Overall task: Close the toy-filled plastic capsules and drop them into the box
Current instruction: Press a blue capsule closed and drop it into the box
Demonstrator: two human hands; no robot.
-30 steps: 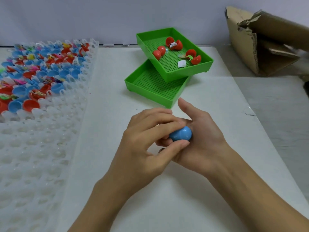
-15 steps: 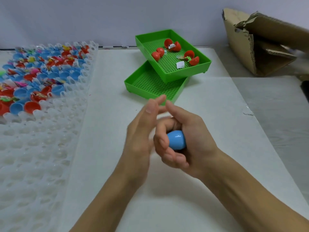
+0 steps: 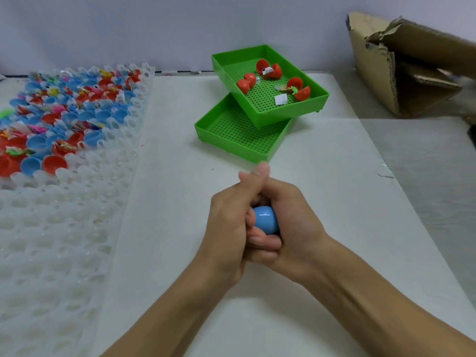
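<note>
- Both hands meet at the centre of the frame: the right hand (image 3: pixel 291 228) curls round a blue capsule (image 3: pixel 265 219), and the left hand (image 3: pixel 231 222) presses against it, thumb up.
- The capsule looks closed or nearly so (its seam is hidden by the fingers); I judge this the squeezing-shut step.
- It is not yet dropped: the box (image 3: pixel 401 65) sits well apart at upper right.
- Much is left: the tray (image 3: pixel 64 228) at left holds many open red and blue halves in its upper rows.
- Open red capsules (image 3: pixel 268 69) also lie in the upper green bin (image 3: pixel 304 109).
</note>
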